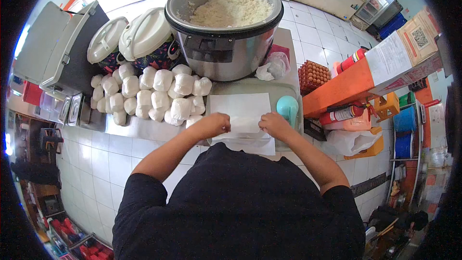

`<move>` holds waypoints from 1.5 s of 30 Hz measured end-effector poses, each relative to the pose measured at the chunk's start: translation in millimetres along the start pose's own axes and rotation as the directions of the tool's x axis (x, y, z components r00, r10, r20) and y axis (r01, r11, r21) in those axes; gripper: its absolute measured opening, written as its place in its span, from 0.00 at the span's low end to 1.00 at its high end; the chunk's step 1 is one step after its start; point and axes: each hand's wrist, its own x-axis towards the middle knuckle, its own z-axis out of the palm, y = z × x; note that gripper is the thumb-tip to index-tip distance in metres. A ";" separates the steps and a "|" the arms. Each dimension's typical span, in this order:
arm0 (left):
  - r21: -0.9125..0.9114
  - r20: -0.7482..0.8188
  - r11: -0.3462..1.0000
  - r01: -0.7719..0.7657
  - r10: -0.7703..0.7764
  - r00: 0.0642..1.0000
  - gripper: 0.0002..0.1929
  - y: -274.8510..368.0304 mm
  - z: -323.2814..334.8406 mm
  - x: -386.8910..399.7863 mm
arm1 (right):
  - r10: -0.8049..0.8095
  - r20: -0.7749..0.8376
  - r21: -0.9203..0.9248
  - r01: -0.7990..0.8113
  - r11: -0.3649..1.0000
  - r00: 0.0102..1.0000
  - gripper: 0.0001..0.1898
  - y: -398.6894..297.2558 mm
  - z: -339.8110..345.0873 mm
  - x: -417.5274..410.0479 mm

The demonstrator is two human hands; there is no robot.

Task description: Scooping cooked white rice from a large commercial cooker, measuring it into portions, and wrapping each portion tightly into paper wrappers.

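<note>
White paper sheets lie on a pale tray in front of me, their near edge hanging towards my black shirt. My left hand pinches the left side of a sheet. Across from it, my right hand has its fingers closed on the sheet's right side. A teal round scoop with a handle rests just beyond my right hand. To the left are piled several white paper-wrapped bundles. Behind the tray stands a large rice cooker, uncovered, with cooked white rice inside.
Two lidded containers with patterned sides stand left of the cooker, beside an opened grey box. A clear plastic bag lies right of the cooker. Farther right are stacked egg trays, an orange ledge and fire extinguishers.
</note>
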 end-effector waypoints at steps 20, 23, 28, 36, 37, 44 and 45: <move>0.020 -0.257 0.990 0.139 -0.129 0.958 0.07 -39.6 66.9 10.5 | 0.221 -0.200 0.187 -0.184 0.965 0.954 0.07 -7.5 70.0 7.7; -0.070 -0.265 0.959 0.276 -0.285 0.921 0.07 -47.7 62.1 15.1 | 0.342 -0.129 0.369 -0.275 0.888 0.931 0.07 -6.1 61.7 19.2; 0.106 -0.466 0.973 0.203 -0.132 0.875 0.13 -32.1 33.9 35.3 | 0.546 -0.262 0.333 -0.456 0.825 0.796 0.13 4.2 42.2 33.8; -0.124 -0.386 0.911 0.394 -0.410 0.827 0.10 -27.8 64.7 24.9 | 0.634 0.104 0.451 -0.604 0.657 0.767 0.09 11.3 60.5 33.3; -0.172 -0.482 0.894 0.415 -0.443 0.756 0.09 -20.3 72.3 21.9 | 0.646 0.101 0.445 -0.615 0.651 0.757 0.09 7.3 64.2 30.8; -0.535 -0.235 0.737 0.413 -0.600 0.765 0.23 -21.8 64.9 6.9 | 0.650 0.312 0.797 -0.563 0.218 0.693 0.08 18.3 60.5 32.0; -0.538 -0.229 0.735 0.412 -0.599 0.768 0.23 -26.3 53.9 16.7 | 0.653 0.316 0.795 -0.567 0.213 0.688 0.08 14.7 48.5 38.4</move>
